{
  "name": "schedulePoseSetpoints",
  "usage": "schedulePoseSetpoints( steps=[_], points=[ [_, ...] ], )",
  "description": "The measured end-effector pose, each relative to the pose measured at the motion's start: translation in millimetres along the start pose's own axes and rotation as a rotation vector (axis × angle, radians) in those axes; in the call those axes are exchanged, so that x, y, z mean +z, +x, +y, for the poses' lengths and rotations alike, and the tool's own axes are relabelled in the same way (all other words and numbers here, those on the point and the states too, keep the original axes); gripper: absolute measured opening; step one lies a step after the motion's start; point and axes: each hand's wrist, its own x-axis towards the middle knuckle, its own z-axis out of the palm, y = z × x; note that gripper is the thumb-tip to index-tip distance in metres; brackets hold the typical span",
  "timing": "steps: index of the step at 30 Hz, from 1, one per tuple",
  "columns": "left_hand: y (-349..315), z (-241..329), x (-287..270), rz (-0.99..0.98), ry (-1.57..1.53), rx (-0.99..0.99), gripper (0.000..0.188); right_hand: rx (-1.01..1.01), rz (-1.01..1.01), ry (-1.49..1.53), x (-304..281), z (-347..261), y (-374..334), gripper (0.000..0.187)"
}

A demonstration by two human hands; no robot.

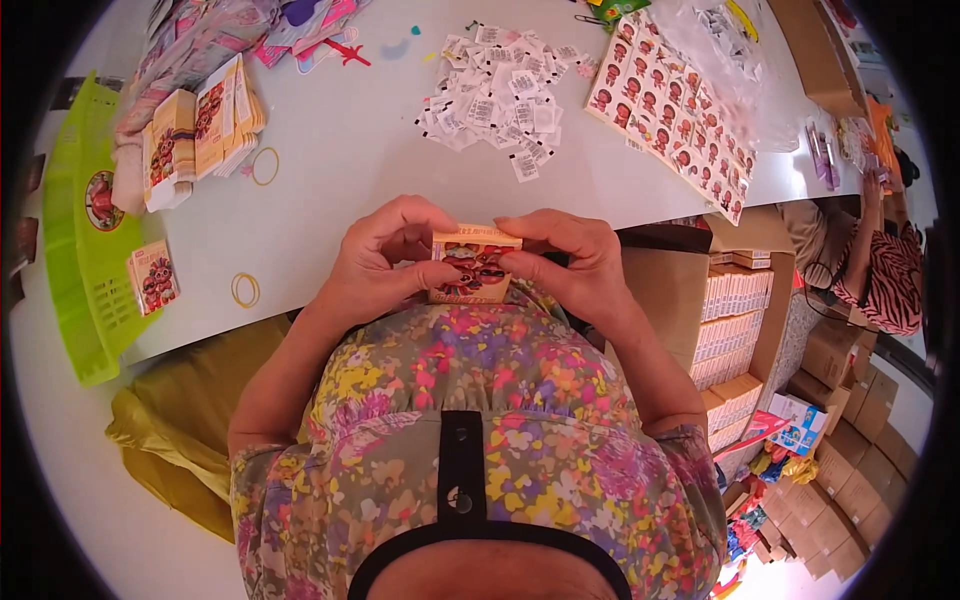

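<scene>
Between both hands, at the table's front edge, is a small orange and cream printed box (pixel 470 268) with red cartoon figures. My left hand (pixel 385 262) grips its left side, thumb across the front. My right hand (pixel 568 262) pinches its upper right side between thumb and fingers. Beyond the hands lies a loose heap of small white printed packets (pixel 500 95). Left of it, stacks of flat printed cartons (pixel 220 118) stand on the table, and a single printed carton (pixel 155 278) rests against a green plastic basket (pixel 85 230).
Yellow rubber bands (pixel 245 290) lie on the white table (pixel 330 170). A sticker sheet (pixel 670 105) and clear plastic bags fill the back right. Beside my right arm an open cardboard box (pixel 735 310) holds rows of small boxes. Another person (pixel 880 270) sits at the far right.
</scene>
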Motion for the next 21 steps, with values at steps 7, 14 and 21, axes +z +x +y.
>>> schedulePoseSetpoints(
  steps=[7, 14, 21],
  points=[
    [0, -5, -9, 0.007, -0.132, -0.063, 0.037, 0.034, -0.014, 0.224, -6, 2, 7, 0.022],
    [0, -10, -13, -0.025, -0.168, -0.031, 0.036, -0.295, -0.199, -0.294, -24, -11, 25, 0.028],
    [1, -8, -10, -0.044, -0.183, -0.054, 0.034, -0.465, -0.35, -0.528, -35, -25, 38, 0.032]
  ],
)
